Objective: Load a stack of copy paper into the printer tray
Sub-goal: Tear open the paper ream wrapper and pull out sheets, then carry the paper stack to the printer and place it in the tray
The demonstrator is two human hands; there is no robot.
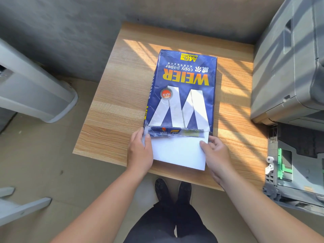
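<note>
A blue copy paper pack [182, 92] lies on a small wooden table [114, 102], its near end torn open. A white paper stack [177, 151] sticks partway out of that end, toward me. My left hand [140, 153] grips the stack's left edge, with the thumb at the wrapper's torn flap. My right hand [215, 153] grips the stack's right edge, fingers on top of the sheets. The grey printer [287, 67] stands at the right. Its pulled-out tray [296, 165] with green guides sits below, at the lower right.
A grey machine [33, 95] stands on the floor at the left. Grey furniture legs [19, 206] show at the lower left. My dark shoes [172, 192] are under the table's near edge. A concrete wall runs behind the table.
</note>
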